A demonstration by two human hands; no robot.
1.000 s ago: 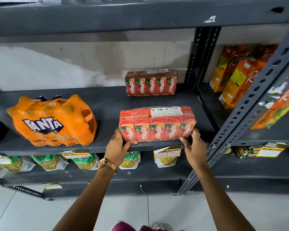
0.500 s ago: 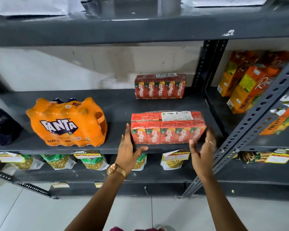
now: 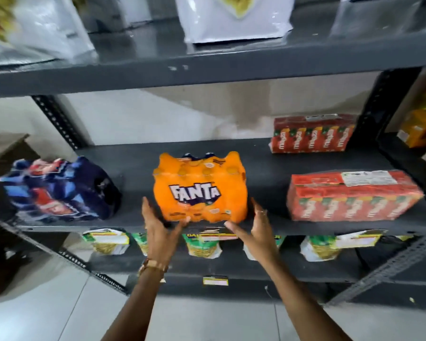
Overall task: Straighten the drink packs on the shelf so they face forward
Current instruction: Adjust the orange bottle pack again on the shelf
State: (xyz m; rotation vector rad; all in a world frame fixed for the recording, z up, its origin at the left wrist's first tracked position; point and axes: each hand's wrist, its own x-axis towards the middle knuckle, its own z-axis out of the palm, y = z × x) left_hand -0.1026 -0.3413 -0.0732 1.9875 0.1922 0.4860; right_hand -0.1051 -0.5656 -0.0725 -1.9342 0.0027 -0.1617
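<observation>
An orange shrink-wrapped Fanta pack (image 3: 199, 188) stands at the front middle of the dark grey shelf (image 3: 263, 168), logo towards me. My left hand (image 3: 160, 230) and my right hand (image 3: 256, 230) flank its lower corners with fingers spread and thumbs under its front edge; neither visibly grips it. To the right a red Maaza carton pack (image 3: 352, 195) lies near the front edge, slightly skewed. A second Maaza pack (image 3: 310, 136) stands at the back right. A dark blue bottle pack (image 3: 59, 190) sits at the left, turned at an angle.
White bags (image 3: 234, 18) sit on the shelf above. Green snack pouches (image 3: 202, 247) hang in the row below. Orange pineapple cartons (image 3: 421, 126) fill the bay to the right, behind a slotted steel upright (image 3: 371, 114). A brown box (image 3: 3, 146) is at far left.
Both hands let go of the front Maaza pack and moved left to the Fanta pack. The view swung left and up, which brought the blue pack into sight.
</observation>
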